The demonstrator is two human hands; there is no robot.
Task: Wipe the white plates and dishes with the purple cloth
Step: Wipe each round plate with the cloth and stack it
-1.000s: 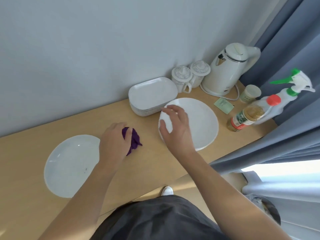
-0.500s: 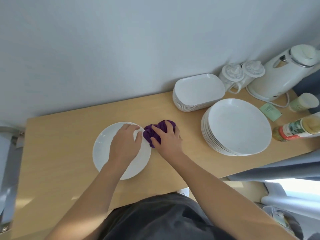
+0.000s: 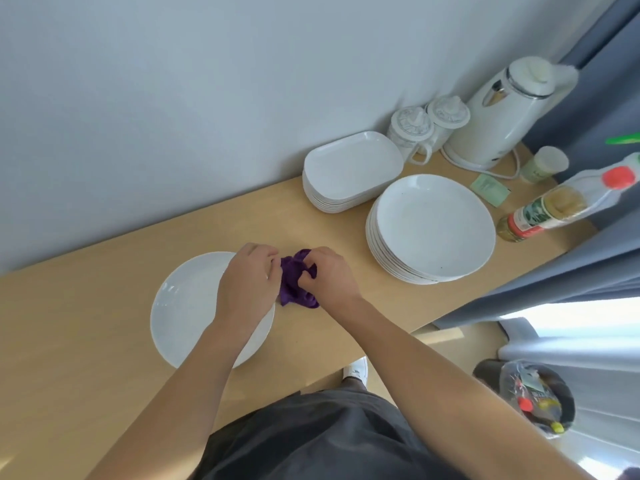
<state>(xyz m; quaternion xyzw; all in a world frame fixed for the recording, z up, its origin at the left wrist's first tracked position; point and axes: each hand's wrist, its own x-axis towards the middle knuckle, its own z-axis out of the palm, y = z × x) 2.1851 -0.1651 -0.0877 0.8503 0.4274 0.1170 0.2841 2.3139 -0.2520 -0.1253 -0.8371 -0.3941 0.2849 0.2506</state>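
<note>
Hold: our left hand [image 3: 247,287] and right hand [image 3: 330,280] both pinch the cloth [image 3: 293,284].
Tip: we bunch it, then rub the plate [image 3: 183,306].

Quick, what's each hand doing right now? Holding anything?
Left hand: pinches the purple cloth, above the rim of the lone white plate.
Right hand: grips the same cloth, fingers curled.

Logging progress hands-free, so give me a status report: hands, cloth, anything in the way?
Left hand and right hand both pinch the purple cloth. Cloth bunched at right rim of lone plate. Plate stack apart, further right.
</note>
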